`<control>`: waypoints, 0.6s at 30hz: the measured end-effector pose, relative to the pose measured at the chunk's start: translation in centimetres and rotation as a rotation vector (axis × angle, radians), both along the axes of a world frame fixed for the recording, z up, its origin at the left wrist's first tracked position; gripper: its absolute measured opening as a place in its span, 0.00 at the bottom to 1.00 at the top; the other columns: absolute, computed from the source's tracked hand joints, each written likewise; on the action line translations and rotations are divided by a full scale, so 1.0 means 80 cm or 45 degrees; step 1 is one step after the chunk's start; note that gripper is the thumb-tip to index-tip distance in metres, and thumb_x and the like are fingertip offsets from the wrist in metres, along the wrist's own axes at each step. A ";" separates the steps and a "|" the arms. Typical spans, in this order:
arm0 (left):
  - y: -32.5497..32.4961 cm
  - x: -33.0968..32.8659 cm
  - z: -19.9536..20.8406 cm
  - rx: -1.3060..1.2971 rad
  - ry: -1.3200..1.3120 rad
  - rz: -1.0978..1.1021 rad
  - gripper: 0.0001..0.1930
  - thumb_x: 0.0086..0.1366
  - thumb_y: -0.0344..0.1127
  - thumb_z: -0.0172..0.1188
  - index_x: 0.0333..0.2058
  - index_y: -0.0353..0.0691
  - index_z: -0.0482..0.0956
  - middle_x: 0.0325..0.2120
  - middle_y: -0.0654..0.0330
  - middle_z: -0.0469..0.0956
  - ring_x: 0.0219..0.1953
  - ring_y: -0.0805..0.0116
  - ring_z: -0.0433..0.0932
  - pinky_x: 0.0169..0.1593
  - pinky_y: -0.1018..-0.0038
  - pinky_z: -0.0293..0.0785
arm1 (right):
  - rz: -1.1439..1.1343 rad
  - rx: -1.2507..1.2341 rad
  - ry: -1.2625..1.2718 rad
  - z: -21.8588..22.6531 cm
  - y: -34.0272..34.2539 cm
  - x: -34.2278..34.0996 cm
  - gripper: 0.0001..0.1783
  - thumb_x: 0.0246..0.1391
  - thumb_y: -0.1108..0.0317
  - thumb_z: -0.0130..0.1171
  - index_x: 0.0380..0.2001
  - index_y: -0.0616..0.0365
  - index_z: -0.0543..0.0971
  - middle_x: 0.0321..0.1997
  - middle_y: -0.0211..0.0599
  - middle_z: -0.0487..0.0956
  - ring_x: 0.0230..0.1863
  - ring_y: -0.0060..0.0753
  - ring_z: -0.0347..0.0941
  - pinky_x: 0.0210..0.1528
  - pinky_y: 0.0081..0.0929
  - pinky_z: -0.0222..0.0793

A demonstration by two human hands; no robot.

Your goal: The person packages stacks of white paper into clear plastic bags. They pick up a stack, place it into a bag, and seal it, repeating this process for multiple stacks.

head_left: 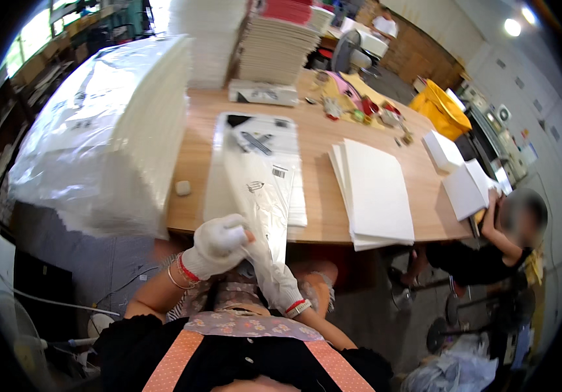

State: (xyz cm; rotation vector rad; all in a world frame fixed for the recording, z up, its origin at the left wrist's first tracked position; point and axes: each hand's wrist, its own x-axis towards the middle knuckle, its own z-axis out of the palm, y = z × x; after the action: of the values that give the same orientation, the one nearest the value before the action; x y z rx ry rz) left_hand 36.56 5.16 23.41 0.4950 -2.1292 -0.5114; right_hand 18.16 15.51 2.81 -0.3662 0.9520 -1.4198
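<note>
A printed plastic bag, white and glossy with a barcode, stretches from the table down toward my lap. My right hand, in a white knit glove, is at its lower end; the film covers the fingers, so I cannot tell whether it is inside or behind. My left hand, gloved too with one bare fingertip showing, is curled beside the bag's left edge. A smooth white patch shows at its fingers, and what they hold is unclear. Beneath the bag's upper part lies a flat stack of similar bags on the table.
White sheets lie fanned at the table's right. A tall plastic-wrapped stack stands left, near a small white block. Piled pads and small clutter sit farther back. Another person handles a white box at right.
</note>
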 end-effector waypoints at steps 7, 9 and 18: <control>0.045 0.184 0.028 0.751 1.019 0.331 0.13 0.57 0.35 0.58 0.40 0.37 0.71 0.39 0.57 0.72 0.39 0.66 0.72 0.40 0.70 0.70 | 0.423 -0.462 0.202 0.204 -0.163 0.050 0.18 0.57 0.61 0.49 0.47 0.60 0.68 0.35 0.24 0.69 0.34 0.18 0.67 0.36 0.16 0.68; -0.007 0.230 0.081 -0.223 1.314 0.606 0.08 0.64 0.34 0.48 0.37 0.37 0.71 0.34 0.57 0.71 0.36 0.64 0.72 0.43 0.71 0.70 | 0.546 -0.550 0.109 0.290 -0.195 0.084 0.17 0.56 0.63 0.50 0.46 0.60 0.69 0.34 0.25 0.69 0.33 0.17 0.67 0.33 0.14 0.68; -0.092 0.468 0.124 -0.130 0.148 1.683 0.14 0.64 0.33 0.40 0.42 0.33 0.72 0.37 0.58 0.74 0.40 0.71 0.72 0.50 0.74 0.66 | 1.088 -0.888 0.280 0.341 -0.206 0.246 0.19 0.59 0.60 0.45 0.46 0.64 0.68 0.27 0.34 0.75 0.28 0.26 0.74 0.31 0.21 0.73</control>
State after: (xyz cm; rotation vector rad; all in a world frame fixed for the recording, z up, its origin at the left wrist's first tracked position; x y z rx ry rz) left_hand 74.01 -2.22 33.34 1.5539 -1.2856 0.3215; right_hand 37.85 -0.97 30.11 -1.2973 0.3325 -0.8653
